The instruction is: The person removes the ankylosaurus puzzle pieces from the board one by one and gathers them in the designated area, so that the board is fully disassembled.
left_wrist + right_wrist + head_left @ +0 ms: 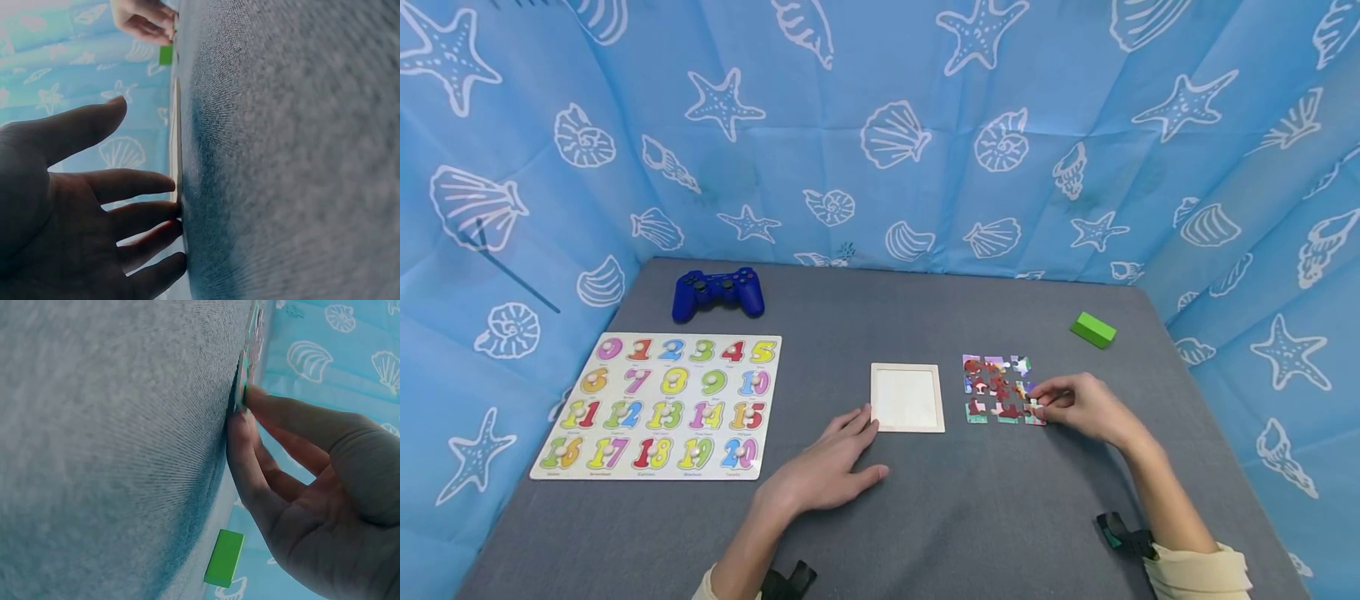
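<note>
My left hand [827, 462] lies on the table with its fingers spread, fingertips at the lower left corner of a shallow square wooden puzzle tray [875, 398]. In the left wrist view the fingers [140, 182] reach down to the tray's thin edge. To the right of the tray, small colourful jigsaw pieces [998, 387] are laid out in rows with narrow gaps. My right hand [1086, 408] pinches a puzzle piece [242, 378] by its edge between thumb and fingers, at the lower right of these rows.
A number peg board [651, 407] lies on the left of the grey table [880, 525]. Behind it is a blue game controller [718, 294]. A green block [1093, 330] sits beyond my right hand. A blue seashell-patterned curtain [880, 133] encloses the back and sides.
</note>
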A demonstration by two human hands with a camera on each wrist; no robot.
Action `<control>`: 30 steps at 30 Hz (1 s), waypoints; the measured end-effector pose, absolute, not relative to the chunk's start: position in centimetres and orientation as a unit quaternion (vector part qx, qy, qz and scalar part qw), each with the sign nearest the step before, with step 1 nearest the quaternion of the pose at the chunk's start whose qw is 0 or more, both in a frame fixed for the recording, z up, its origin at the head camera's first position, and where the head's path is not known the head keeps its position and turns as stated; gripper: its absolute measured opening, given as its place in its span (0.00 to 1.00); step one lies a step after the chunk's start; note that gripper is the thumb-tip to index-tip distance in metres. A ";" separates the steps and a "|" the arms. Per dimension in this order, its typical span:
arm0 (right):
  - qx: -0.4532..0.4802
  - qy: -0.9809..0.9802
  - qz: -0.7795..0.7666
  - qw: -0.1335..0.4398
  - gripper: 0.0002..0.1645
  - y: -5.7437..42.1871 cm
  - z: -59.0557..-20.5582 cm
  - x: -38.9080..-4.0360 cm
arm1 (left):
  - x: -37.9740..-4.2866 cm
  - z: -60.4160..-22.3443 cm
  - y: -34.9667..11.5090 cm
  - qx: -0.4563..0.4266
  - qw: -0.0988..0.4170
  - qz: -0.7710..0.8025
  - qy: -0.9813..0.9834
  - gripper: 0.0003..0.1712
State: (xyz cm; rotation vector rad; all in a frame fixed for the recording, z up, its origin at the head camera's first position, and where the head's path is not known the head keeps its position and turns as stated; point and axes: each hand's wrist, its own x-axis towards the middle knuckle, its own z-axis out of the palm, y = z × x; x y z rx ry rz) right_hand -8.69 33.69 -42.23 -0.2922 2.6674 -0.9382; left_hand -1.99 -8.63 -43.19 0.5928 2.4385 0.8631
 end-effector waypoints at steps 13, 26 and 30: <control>-0.094 0.939 -0.301 0.135 0.08 33.3 -42.2 -8.4 | -1.9 -43.0 -9.3 0.223 0.260 0.309 0.887 0.43; -0.095 0.936 -0.310 0.139 0.09 33.5 -42.1 -8.2 | -1.2 -42.7 -10.2 0.237 0.257 0.303 0.887 0.43; -0.089 0.938 -0.303 0.141 0.10 33.5 -41.7 -8.1 | -1.1 -41.9 -11.0 0.230 0.264 0.304 0.886 0.42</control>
